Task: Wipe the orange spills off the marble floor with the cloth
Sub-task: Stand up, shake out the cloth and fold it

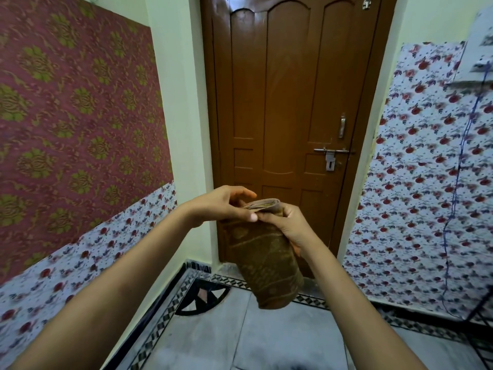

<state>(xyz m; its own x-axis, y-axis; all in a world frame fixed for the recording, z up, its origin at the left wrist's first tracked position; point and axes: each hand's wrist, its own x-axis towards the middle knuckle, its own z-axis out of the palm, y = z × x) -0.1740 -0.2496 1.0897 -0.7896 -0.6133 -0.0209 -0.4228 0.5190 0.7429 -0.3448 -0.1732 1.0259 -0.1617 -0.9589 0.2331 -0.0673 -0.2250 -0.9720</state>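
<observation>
A folded brown patterned cloth [262, 265] hangs in the air in front of me, its lower end dangling above the marble floor [240, 335]. My right hand [286, 225] grips the cloth's upper folded edge from the right. My left hand [226, 205] reaches in from the left and pinches the same top fold with thumb and fingers. No orange spill shows on the visible part of the floor.
A shut brown wooden door [290, 116] with a metal latch [332, 152] stands straight ahead. Patterned wall coverings line both sides. A black-and-white tiled border [170, 311] edges the floor. A blue cord [458, 166] hangs down the right wall.
</observation>
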